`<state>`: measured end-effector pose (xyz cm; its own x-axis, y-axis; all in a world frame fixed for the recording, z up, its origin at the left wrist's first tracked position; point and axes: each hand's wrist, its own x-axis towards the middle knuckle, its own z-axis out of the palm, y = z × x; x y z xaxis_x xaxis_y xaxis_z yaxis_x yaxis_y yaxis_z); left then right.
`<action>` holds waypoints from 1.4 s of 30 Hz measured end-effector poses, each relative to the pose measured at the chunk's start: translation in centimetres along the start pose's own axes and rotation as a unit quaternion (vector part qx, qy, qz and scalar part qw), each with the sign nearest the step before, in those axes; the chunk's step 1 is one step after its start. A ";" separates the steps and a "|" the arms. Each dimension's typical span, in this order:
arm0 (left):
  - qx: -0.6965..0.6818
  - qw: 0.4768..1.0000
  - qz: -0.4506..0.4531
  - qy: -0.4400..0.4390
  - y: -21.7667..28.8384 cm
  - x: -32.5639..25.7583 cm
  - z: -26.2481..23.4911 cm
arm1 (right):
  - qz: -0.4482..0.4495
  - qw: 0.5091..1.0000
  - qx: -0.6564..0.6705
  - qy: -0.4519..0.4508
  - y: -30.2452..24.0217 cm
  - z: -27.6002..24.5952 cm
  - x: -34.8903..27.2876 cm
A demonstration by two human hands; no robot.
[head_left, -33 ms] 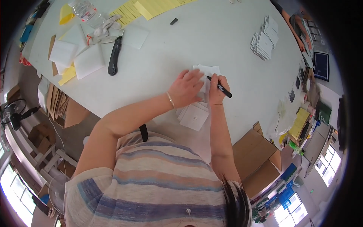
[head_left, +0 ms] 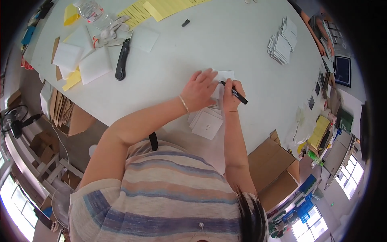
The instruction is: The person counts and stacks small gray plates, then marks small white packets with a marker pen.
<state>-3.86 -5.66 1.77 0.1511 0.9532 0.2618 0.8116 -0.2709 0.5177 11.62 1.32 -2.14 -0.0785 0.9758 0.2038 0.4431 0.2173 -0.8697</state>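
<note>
Right hand [head_left: 232, 96] gripping a marker [head_left: 239, 97], pointing it at a card [head_left: 227, 74] just ahead, left hand [head_left: 198, 92] reaching open-fingered over that card's edge, loose cards [head_left: 207, 126] lying below it

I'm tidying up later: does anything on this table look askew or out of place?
Slightly: the stack of small white paper cards at far right is unevenly fanned, and a small black tapered piece, perhaps the black marker pen's cap, lies loose, away from the right hand.
</note>
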 end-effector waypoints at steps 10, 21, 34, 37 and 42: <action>0.045 0.995 -0.027 -0.084 -1.1 1.0 0.8 | -0.051 0.998 -0.045 -0.010 -1.0 0.7 0.5; 0.047 0.993 -0.026 -0.104 -1.0 1.3 0.5 | -0.039 0.998 -0.041 -0.011 -1.3 0.8 0.7; 0.047 0.995 -0.004 -0.087 -1.1 1.2 0.7 | -0.002 1.000 0.022 -0.003 0.3 -0.6 -1.3; 0.052 0.995 -0.003 -0.084 -1.0 1.2 0.8 | -0.046 0.998 -0.033 -0.021 0.4 -1.0 -1.4; 0.053 0.995 -0.008 -0.089 -1.1 1.2 0.7 | -0.048 0.997 -0.065 -0.021 -0.1 -0.6 -1.3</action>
<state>-4.20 -4.08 0.92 0.2270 0.9686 0.1012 0.8683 -0.2483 0.4295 12.23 0.02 -2.02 -0.1620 0.9513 0.2622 0.5435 0.3078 -0.7810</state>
